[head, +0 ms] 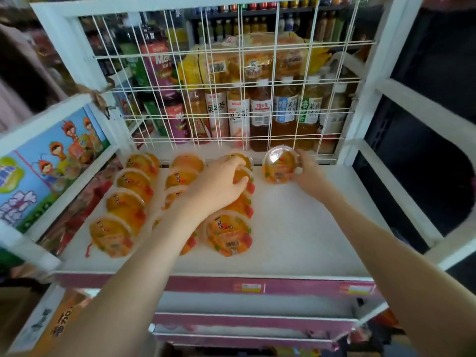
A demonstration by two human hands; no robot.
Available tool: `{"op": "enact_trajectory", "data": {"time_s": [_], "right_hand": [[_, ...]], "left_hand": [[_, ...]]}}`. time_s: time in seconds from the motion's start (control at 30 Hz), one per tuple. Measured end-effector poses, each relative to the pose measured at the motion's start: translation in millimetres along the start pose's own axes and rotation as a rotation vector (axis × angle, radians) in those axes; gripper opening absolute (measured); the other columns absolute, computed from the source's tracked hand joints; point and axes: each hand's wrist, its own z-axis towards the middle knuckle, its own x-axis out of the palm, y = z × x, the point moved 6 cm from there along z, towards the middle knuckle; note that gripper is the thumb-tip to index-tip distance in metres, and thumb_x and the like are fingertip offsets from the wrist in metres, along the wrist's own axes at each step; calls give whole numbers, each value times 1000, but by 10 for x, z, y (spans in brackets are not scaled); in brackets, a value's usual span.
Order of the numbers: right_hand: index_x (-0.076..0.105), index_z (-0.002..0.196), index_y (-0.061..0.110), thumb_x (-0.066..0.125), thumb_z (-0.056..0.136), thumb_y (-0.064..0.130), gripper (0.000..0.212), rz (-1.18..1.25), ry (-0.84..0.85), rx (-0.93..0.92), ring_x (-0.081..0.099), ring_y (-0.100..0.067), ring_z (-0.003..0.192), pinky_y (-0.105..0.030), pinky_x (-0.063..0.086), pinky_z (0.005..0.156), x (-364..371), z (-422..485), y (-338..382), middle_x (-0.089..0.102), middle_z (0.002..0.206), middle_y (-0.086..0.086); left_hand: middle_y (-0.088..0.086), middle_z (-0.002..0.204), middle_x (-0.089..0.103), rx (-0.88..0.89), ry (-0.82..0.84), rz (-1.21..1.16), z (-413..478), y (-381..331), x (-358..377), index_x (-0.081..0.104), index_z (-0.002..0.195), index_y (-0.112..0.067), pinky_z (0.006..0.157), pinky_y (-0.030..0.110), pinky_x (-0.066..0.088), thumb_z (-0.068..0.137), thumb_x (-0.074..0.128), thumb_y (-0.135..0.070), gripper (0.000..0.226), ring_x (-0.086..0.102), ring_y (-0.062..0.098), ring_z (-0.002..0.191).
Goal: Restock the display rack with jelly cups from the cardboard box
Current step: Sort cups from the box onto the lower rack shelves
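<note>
Filling the white metal display rack (296, 228): starting a fourth row of round orange plastic jelly cups (134, 181).
Left hand (221, 185) is curling its fingers over a third-row cup (243, 176); right hand (310, 173) is gripping a lone cup (279, 163) at the shelf's back, probably needing aligned setting-down next.

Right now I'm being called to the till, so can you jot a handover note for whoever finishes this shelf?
Left hand: fingers curled over a third-row cup near the back.
Right hand: holds a jelly cup, tilted, at the back by the wire grid, where a fourth row would start.
Done: three rows of cups lie on the white shelf.
Left: fill the shelf's bare right side; the box is at lower left, contents not visible.
</note>
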Motion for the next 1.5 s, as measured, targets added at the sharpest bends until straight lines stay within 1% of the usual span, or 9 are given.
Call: {"op": "enact_trajectory", "data": {"time_s": [0.17,0.3,0.4,0.53,0.83,1.0,1.13,1.27,1.5], "right_hand": [[28,145,9,66,85,11,71,-184,-36,-23,37,-32,133,-40,32,107,-84,-428,104,36,145,-15],[44,135,9,60,90,10,49,-156,-75,-190,52,-23,110,-29,40,91,-203,-1276,333,51,127,-13],[55,123,9,59,89,7,34,-170,-142,-330,54,-21,98,-30,44,83,-177,-2155,386,59,111,-7],[57,110,10,50,85,14,27,-193,-105,-419,47,-16,90,-23,38,75,354,-3152,213,59,96,-4],[51,128,8,55,92,13,37,-163,367,297,48,-28,117,-34,39,95,2268,-4271,-1790,54,123,-12],[44,134,6,59,91,20,47,-164,453,473,49,-30,120,-41,40,101,3121,-4370,-2920,50,132,-13],[23,147,5,55,93,23,66,-252,503,555,41,-32,131,-37,36,104,3779,-4425,-4026,42,144,-17],[48,132,3,41,101,23,38,-318,544,627,52,-32,117,-30,39,85,4298,-4530,-4814,55,130,-20],[60,109,1,36,101,30,38,-346,501,512,57,-32,103,-27,35,73,4797,-4432,-5441,62,108,-18]], "left_hand": [[3,116,61,126,-323,-11,-545,-438,20,55,124,-14,84,26,47,95,51,-26,31,57,19,105],[2,95,67,331,-444,-185,-1247,-775,292,63,109,-8,65,19,46,91,48,-22,27,62,15,80],[-1,96,67,323,-324,-304,-1725,-779,795,58,112,-12,66,23,50,91,46,-25,28,62,10,83],[-3,113,63,-57,90,-378,-2260,-311,1704,49,123,-19,86,34,48,94,44,-28,31,60,12,98],[7,114,62,-354,473,-220,-3834,1119,3174,52,121,-12,78,34,41,92,53,-24,32,58,27,106],[4,124,56,-338,454,-115,-4219,1779,4035,38,139,-16,67,24,35,96,48,-35,48,57,21,106],[0,133,50,-366,483,-210,-4341,2204,5099,42,136,-20,89,31,45,91,55,-37,50,52,20,117],[3,139,44,-259,525,-175,-4334,2338,6147,38,140,-21,100,30,38,88,58,-39,59,42,21,128],[4,149,31,47,754,-196,-4110,2042,7571,22,149,-20,107,37,33,83,67,-47,84,32,24,136]]}}
